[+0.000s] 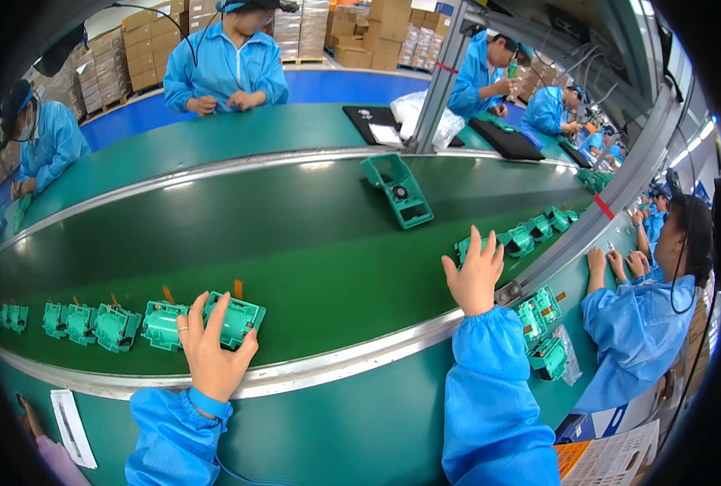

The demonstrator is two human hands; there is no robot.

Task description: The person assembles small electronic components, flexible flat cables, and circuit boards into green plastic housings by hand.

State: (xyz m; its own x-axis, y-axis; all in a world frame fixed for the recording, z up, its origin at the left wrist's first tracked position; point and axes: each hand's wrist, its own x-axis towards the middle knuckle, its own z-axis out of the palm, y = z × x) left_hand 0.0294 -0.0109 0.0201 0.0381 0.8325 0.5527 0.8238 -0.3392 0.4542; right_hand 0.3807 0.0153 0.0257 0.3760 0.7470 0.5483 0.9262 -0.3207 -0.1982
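My left hand (213,352) lies over a green plastic housing (245,317) at the near edge of the belt. Its fingers are spread across the housing's left part and its thumb is by the near corner; whether they press on it is hard to tell. Left of it, a row of similar green housings (117,327) runs along the belt, several with orange tabs standing up. My right hand (478,277) is raised over the belt's near edge with fingers apart and nothing in it. Just behind its fingers sits another green housing (462,248), partly hidden.
A larger green frame with a round black part (399,193) lies mid-belt. More housings (519,240) line the belt at right. A metal post (567,231) rises right of my hand, beside stacked green parts (538,316) and a clear bag (569,356). Co-workers sit across and at right.
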